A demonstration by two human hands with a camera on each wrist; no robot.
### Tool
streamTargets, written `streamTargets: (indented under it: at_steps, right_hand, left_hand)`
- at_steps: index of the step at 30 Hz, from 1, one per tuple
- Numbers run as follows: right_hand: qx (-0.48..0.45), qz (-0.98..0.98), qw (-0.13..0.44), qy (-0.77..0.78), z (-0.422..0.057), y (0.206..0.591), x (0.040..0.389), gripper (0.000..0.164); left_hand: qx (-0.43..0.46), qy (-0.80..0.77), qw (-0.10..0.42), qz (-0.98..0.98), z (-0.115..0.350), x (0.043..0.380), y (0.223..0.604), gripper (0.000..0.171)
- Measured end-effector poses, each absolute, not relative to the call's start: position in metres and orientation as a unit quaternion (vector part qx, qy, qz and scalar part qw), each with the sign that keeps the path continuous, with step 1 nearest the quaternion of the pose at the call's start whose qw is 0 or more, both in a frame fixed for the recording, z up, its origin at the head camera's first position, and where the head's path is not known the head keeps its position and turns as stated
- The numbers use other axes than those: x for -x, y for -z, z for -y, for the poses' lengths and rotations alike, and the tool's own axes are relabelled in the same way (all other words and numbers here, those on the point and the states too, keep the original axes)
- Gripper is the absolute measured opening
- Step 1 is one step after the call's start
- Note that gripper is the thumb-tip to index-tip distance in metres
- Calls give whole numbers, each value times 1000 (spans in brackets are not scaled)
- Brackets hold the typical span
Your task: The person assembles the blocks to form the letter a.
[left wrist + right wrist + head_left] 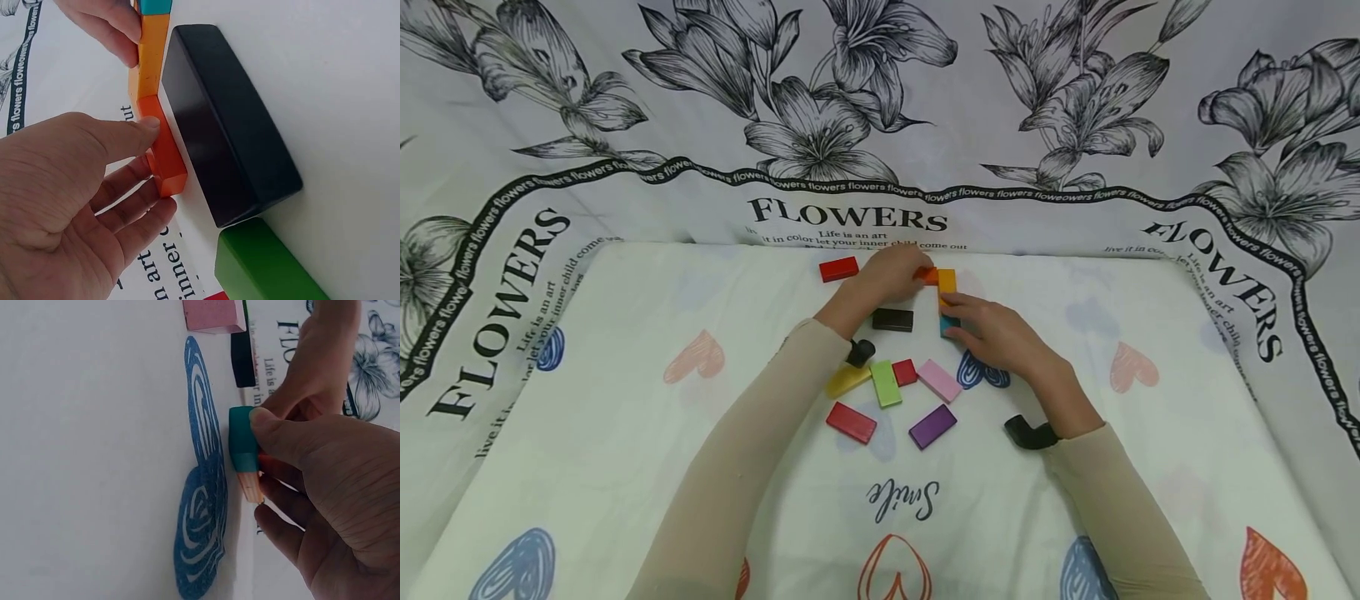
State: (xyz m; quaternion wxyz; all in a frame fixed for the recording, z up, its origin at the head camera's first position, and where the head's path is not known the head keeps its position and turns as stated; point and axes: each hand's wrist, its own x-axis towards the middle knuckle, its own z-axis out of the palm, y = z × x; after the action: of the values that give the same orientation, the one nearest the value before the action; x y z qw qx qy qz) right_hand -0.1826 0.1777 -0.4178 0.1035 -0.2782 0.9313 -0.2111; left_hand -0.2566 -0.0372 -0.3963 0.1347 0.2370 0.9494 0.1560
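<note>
My left hand [891, 273] pinches an orange-red block [164, 150] at the far side of the white cloth, thumb on one face and fingers on the other. That block's end meets a yellow-orange block [947, 282], which lines up with a teal block [242, 437]. My right hand [1000, 333] grips the teal block between thumb and fingers, with fingertips also along the yellow-orange one. Close by the left hand lies a black block [225, 125]. A red block [838, 269] sits left of that hand. In the head view, fingers partly cover the orange-red and teal blocks.
Nearer me lie loose blocks: yellow [847, 382], lime green [886, 383], small red [905, 372], pink [940, 381], longer red [852, 422] and purple [933, 427]. The printed cloth [587, 450] rises at the back behind the hands.
</note>
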Motion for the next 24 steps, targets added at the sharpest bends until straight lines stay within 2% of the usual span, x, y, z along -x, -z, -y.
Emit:
streamTargets:
  at_steps: [12,24]
  right_hand:
    - [276,-930,105,219,-183,419,184,48]
    - [274,-932,111,209,-178,420,185,48]
  left_hand:
    - [-241,-151,131,-950,40,256,403,51]
    - [-241,-136,111,-954,71,246,399,48]
